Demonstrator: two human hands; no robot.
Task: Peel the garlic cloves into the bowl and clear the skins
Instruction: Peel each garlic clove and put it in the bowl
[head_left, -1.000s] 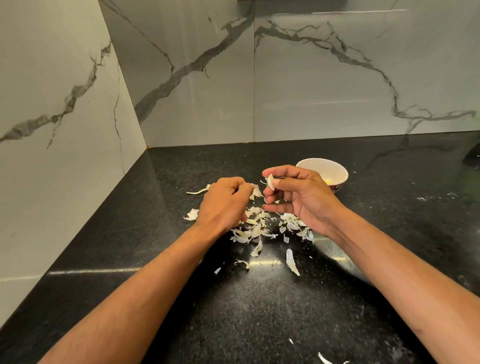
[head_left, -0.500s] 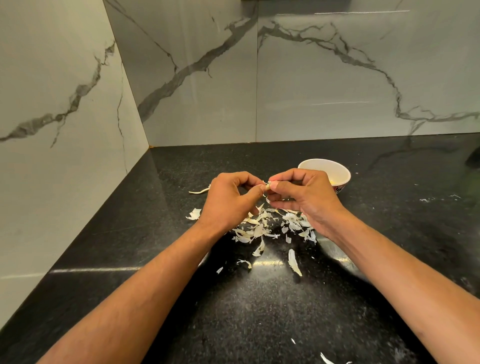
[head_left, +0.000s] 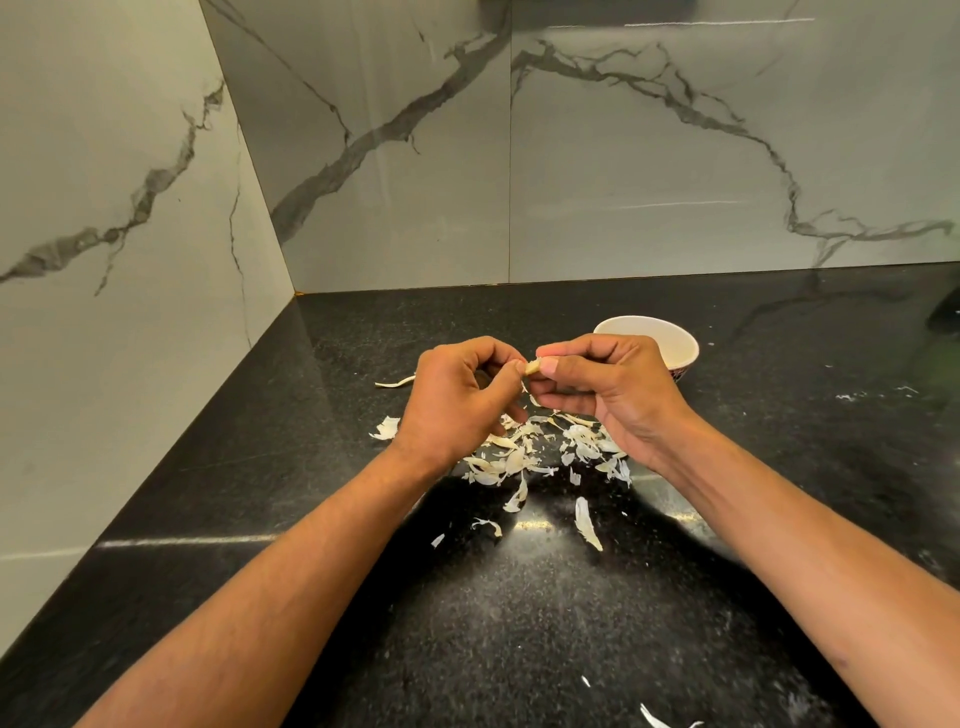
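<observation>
A marble wall (head_left: 119, 218) filled the left of the frame above a black counter (head_left: 519, 623). At centre, the left hand (head_left: 452, 400) and right hand (head_left: 618, 389) met, both pinching one garlic clove (head_left: 532, 368) between thumb and fingertips. Below them, loose skins (head_left: 524, 457) lay scattered on the counter. Right of centre, just behind the right hand, stood the white bowl (head_left: 670, 343).

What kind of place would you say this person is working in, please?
Most likely a home kitchen corner. A black speckled stone countertop meets marble-look wall tiles, and both hands, left hand and right hand, pinch a garlic clove above scattered skins, beside a small bowl.
</observation>
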